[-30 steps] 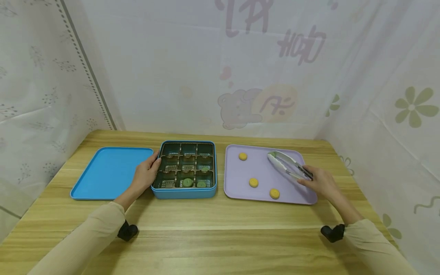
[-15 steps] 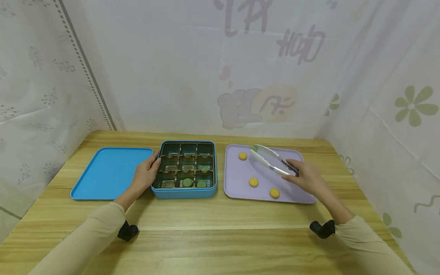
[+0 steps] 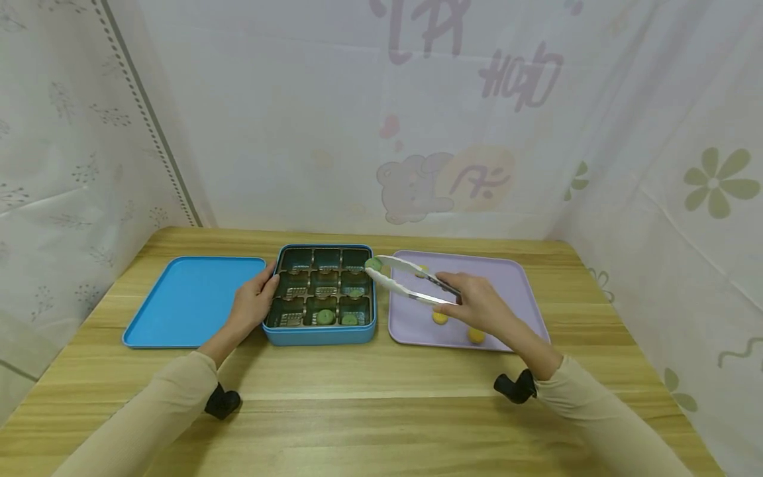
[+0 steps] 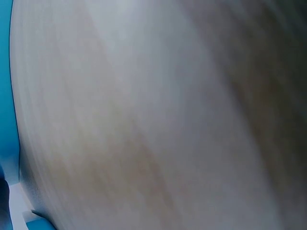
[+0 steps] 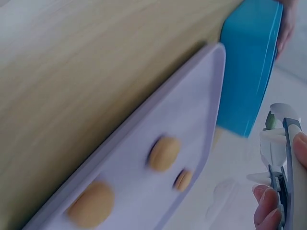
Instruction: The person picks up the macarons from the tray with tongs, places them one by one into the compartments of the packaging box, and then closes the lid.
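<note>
My right hand (image 3: pixel 477 301) grips metal tongs (image 3: pixel 411 295) by their dark handles. A green macaron (image 3: pixel 373 264) is pinched at the tongs' tips, over the right rim of the blue box (image 3: pixel 318 336). In the right wrist view, fingers (image 5: pixel 267 211) hold the tongs, and the macaron is only partly seen. The box has a nine-compartment insert; one green macaron (image 3: pixel 325 317) lies in the front middle compartment, another in the front right, and a third in the middle right. With fairly straight fingers, my left hand (image 3: pixel 253 301) rests against the box's left side.
A lilac tray (image 3: pixel 489 265) right of the box carries yellow macarons (image 3: pixel 440 317), partly hidden behind the right hand and tongs. Left of the box lies a flat blue lid (image 3: pixel 191 298). A patterned cloth (image 3: pixel 298 132) hangs behind the wooden table.
The right hand has carried the tongs and green macaron leftward, from above the lilac tray to the box's right rim. The left hand and the box stay put.
</note>
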A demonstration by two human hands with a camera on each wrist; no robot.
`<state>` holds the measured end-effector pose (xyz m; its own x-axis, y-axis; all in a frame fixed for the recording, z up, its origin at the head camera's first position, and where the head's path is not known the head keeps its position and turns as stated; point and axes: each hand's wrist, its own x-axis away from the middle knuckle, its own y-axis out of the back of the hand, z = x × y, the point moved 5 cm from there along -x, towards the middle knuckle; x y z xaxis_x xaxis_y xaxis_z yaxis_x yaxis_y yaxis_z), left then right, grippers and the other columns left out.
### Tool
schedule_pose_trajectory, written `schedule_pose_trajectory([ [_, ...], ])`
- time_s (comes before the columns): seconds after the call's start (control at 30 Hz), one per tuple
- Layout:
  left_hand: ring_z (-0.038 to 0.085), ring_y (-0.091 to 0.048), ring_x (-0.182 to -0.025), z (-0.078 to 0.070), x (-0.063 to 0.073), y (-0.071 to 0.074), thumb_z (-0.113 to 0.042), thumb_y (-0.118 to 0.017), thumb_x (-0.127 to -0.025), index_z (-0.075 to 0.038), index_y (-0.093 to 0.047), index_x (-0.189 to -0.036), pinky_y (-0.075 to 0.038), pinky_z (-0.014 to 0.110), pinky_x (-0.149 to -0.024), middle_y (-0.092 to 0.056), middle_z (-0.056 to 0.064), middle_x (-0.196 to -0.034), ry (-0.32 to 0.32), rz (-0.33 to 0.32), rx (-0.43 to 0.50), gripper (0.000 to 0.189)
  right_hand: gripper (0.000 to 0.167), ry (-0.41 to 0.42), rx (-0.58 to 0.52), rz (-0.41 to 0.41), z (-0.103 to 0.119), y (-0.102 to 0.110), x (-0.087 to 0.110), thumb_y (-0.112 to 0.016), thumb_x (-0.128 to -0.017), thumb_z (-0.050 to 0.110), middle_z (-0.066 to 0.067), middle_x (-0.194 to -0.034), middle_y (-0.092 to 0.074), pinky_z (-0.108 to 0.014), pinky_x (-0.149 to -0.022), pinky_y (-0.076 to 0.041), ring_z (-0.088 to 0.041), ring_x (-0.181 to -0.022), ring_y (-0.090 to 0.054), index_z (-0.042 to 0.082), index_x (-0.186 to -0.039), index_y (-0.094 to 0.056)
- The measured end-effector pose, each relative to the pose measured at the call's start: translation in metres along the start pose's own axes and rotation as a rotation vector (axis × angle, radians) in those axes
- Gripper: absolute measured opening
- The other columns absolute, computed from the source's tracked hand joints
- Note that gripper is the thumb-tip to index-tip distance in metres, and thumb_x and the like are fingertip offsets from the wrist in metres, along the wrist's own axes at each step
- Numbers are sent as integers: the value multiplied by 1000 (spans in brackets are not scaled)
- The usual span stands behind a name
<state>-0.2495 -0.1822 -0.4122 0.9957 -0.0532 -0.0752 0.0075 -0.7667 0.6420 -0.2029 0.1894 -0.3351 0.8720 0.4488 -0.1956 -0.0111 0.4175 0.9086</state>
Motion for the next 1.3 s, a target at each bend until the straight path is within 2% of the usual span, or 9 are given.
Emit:
schedule_pose_trajectory([
  [0.23, 42, -30, -135, 0, 0, 0, -28, -32, -104, -5, -24, -149, -30, 56, -106, -30, 23, -148, 2, -5, 5, 51, 59, 96, 17, 34, 27, -19, -18, -79, -76, 25, -6, -80, -63, -22, -52, -40, -5, -56, -45, -4, -124, -59],
  [0.43, 42, -31, -134, 0, 0, 0, -26, -33, -104, -5, -25, -149, -31, 56, -105, -31, 24, -147, -10, -12, 3, 50, 56, 105, 30, 77, 41, -31, -33, -79, -77, 26, -8, -84, -67, -23, -54, -43, -4, -54, -47, 0, -123, -60],
  [0.63, 42, -31, -134, 0, 0, 0, -25, -33, -104, -5, -24, -149, -31, 56, -106, -32, 24, -147, -15, -12, -2, 50, 54, 80, 36, 108, 51, -36, -43, -79, -77, 24, -4, -84, -64, -25, -54, -41, -10, -63, -46, 3, -124, -61],
  [0.77, 43, -31, -134, 0, 0, 0, -25, -33, -104, -4, -24, -149, -30, 55, -106, -31, 24, -147, -15, -10, -1, 50, 54, 77, 29, 136, 54, -37, -49, -79, -77, 24, -5, -81, -64, -25, -54, -38, -13, -63, -44, 3, -123, -61],
  [1.1, 43, -32, -133, 0, -1, 0, -24, -34, -104, -4, -25, -149, -32, 56, -105, -32, 25, -146, -19, -15, -5, 50, 54, 68, -10, 165, 55, -40, -53, -78, -77, 22, 1, -69, -60, -23, -50, -35, -9, -54, -41, 2, -123, -61],
  [1.3, 43, -34, -132, -2, -1, 1, -26, -34, -104, -4, -27, -148, -32, 56, -104, -34, 26, -145, -16, -22, -4, 50, 55, 90, -19, 151, 51, -41, -48, -78, -78, 24, -5, -79, -65, -21, -52, -38, -6, -54, -45, 2, -125, -60],
])
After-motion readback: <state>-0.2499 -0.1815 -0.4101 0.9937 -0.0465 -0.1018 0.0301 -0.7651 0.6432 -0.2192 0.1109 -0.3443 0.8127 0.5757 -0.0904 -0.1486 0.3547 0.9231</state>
